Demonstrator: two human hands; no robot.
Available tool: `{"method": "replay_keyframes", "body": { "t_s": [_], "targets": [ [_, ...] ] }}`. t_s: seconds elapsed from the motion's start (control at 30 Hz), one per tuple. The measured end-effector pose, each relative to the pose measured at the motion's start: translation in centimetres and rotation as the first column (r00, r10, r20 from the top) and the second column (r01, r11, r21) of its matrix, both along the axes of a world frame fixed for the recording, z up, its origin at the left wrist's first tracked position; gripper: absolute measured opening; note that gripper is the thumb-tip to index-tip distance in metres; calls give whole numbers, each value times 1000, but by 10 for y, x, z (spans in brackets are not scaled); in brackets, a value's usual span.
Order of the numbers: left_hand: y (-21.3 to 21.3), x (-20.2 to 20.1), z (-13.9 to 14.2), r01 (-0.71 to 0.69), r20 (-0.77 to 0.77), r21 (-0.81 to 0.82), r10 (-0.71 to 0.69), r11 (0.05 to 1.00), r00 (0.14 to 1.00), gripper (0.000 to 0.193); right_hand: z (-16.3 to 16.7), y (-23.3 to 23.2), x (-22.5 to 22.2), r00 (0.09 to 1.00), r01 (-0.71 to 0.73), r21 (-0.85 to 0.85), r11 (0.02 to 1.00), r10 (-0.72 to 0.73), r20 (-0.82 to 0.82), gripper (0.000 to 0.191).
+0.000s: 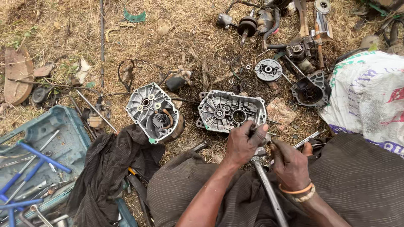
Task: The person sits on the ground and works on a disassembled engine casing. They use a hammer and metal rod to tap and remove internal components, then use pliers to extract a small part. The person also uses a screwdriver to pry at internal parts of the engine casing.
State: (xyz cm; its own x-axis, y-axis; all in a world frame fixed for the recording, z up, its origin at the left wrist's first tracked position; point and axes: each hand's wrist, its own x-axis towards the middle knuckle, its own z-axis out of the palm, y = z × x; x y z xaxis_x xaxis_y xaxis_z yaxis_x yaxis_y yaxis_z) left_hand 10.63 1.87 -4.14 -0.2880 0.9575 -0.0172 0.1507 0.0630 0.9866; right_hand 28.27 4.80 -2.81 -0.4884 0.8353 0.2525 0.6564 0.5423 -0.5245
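Note:
My left hand (243,143) is closed around a small metal part at the top end of a long grey metal shaft (268,191) that runs down across my lap. My right hand (290,164), with an orange bracelet at the wrist, grips the same shaft just below and to the right. Just beyond my hands a grey engine case half (219,110) lies flat on the dry grass. To its left a second case half (148,107) with a small gear inside lies tilted.
A teal toolbox (63,134) with blue-handled tools lies open at the left. A dark cloth (109,168) is beside it. Several engine parts (303,54) are scattered at the top right, next to a white woven sack (370,92).

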Motion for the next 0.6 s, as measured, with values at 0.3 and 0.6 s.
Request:
{"method": "replay_keyframes", "body": {
  "t_s": [0.3, 0.6],
  "targets": [
    [-6, -41, -6, -260, 386, 353, 114, 899, 915, 59, 29, 6, 40, 986, 0, 232, 973, 39, -164, 11],
    [-3, -78, 1, -548, 404, 352, 404, 759, 821, 52, -49, 24, 35, 934, 187, -363, 913, -51, 353, 37]
  ]
}}
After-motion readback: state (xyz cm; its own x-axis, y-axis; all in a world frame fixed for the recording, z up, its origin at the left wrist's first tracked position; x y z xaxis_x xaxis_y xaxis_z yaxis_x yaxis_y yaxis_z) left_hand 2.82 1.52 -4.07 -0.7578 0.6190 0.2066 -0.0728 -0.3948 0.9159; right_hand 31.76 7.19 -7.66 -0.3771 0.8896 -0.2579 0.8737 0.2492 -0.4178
